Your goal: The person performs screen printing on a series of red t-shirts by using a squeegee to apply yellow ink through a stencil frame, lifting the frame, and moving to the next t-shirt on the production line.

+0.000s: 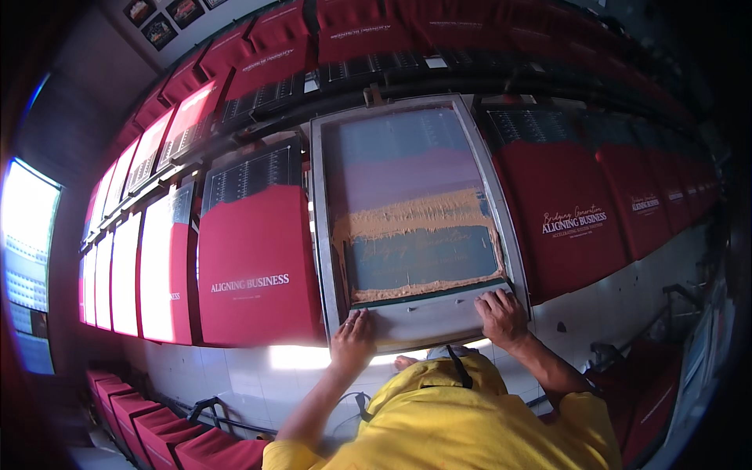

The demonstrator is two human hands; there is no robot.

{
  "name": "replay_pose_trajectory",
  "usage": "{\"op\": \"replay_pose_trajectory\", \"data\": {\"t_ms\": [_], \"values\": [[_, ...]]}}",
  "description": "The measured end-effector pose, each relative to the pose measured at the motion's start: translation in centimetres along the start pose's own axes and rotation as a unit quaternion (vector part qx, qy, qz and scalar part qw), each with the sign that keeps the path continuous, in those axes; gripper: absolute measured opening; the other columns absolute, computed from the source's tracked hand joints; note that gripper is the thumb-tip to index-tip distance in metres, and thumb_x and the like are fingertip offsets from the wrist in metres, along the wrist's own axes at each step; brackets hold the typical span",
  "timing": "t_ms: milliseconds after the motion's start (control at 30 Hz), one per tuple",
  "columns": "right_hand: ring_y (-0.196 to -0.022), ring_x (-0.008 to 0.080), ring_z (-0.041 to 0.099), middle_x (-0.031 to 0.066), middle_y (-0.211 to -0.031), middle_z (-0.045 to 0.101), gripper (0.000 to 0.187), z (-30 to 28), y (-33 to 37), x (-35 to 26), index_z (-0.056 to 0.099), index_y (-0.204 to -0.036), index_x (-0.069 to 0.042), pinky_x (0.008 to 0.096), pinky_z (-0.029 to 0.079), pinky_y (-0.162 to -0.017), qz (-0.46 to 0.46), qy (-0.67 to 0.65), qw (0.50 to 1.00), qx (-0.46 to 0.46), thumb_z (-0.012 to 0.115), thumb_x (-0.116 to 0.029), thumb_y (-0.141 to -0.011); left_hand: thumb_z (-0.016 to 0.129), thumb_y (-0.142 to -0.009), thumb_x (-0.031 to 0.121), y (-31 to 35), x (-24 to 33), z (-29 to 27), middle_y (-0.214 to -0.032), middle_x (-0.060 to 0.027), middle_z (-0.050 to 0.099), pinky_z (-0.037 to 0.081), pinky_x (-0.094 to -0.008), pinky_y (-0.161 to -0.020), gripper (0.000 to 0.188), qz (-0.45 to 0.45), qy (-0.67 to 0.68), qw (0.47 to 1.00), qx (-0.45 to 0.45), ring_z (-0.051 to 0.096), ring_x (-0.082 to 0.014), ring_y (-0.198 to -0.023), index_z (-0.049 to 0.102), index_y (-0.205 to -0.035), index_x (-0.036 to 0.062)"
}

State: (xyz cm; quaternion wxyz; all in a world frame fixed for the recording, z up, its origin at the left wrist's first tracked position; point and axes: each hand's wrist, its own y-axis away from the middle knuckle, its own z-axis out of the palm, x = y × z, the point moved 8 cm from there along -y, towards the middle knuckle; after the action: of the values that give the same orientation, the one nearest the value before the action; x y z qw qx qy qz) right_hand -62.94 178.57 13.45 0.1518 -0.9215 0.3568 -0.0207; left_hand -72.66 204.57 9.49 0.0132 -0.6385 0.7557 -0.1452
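A screen-printing frame (319,196) with a pale border lies over one of the red fabric pieces on the rack in front of me. Tan ink (415,207) lies in a ragged band across its mesh, down both sides and in a line near the close end. Along that end is a broad, pale squeegee (427,319) with a dark green blade edge. My left hand (354,337) curls its fingers over the squeegee's left end. Around its right end, my right hand (503,315) is closed. Both palms are hidden from above.
Red printed fabric pieces lie on boards beside the frame, left (251,251) and right (556,196). Another row (274,66) runs behind a dark rail. More red pieces (157,427) hang low behind me at the left. Bright sunlight falls on the left-hand pieces.
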Motion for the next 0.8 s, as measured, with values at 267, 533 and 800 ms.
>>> {"op": "replay_pose_trajectory", "data": {"t_ms": [267, 533, 800], "values": [[-0.091, 0.0281, 0.062, 0.0098, -0.089, 0.062, 0.011, 3.5, -11.2, 6.7, 0.062, -0.084, -0.006, 0.0410, 0.052, -0.077, 0.006, -0.027, 1.000, -0.011, 0.060, -0.004, -0.073, 0.060, -0.073, 0.002, -12.8, -7.3, 0.9, -0.106, -0.0163, 0.069, 0.058, -0.0415, -0.076, 0.027, -0.046, 0.044, 0.996, -0.069, 0.069, -0.0325, -0.095, 0.066, -0.100, 0.0023], [-0.094, 0.0292, 0.063, 0.0095, -0.091, 0.064, 0.019, 1.2, -12.9, 7.1, 0.062, -0.085, -0.006, 0.0418, 0.054, -0.079, -0.006, -0.069, 0.997, -0.023, 0.070, -0.004, -0.068, 0.062, -0.074, 0.001, -15.1, -7.4, -2.9, -0.095, -0.0147, 0.069, 0.058, -0.0433, -0.072, 0.023, -0.058, 0.038, 0.994, -0.089, 0.069, -0.0328, -0.090, 0.066, -0.097, 0.0049], [-0.083, 0.0266, 0.058, 0.0078, -0.087, 0.057, 0.022, -2.5, -0.2, -0.1, 0.059, -0.086, -0.005, 0.0397, 0.050, -0.070, -0.006, -0.062, 0.997, -0.048, 0.064, -0.006, -0.065, 0.059, -0.070, 0.001, -1.4, 1.0, -4.1, -0.113, -0.0149, 0.068, 0.057, -0.0372, -0.082, 0.035, -0.026, 0.039, 0.998, -0.049, 0.067, -0.0280, -0.108, 0.067, -0.104, -0.0021]]}}
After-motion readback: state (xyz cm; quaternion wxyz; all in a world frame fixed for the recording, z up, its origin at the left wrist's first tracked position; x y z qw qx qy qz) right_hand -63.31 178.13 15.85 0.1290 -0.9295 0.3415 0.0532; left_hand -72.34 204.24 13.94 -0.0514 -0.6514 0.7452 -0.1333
